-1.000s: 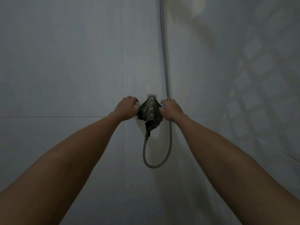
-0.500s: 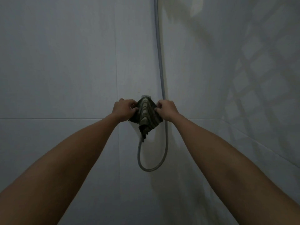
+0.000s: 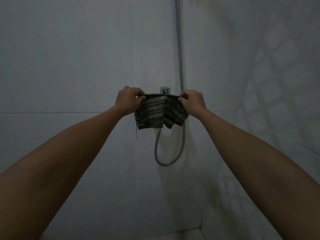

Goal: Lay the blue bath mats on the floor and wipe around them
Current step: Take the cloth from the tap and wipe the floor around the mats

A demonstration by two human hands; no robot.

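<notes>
A small dark striped cloth (image 3: 155, 113) hangs spread out in front of a chrome tap (image 3: 165, 90) on the wall. My left hand (image 3: 129, 99) pinches its top left corner. My right hand (image 3: 193, 101) pinches its top right corner. Both arms are stretched forward at about chest height. The cloth's lower edge dangles free and covers the tap's body. No blue bath mats are in view.
A grey shower hose (image 3: 180, 66) runs down the wall corner and loops below the cloth. White tiled walls (image 3: 69, 66) meet in a corner on the right. A strip of floor (image 3: 181, 234) shows at the bottom.
The cloth was bunched over the tap between my hands; now my hands have moved apart and pulled it out wide, and the tap's top shows above it.
</notes>
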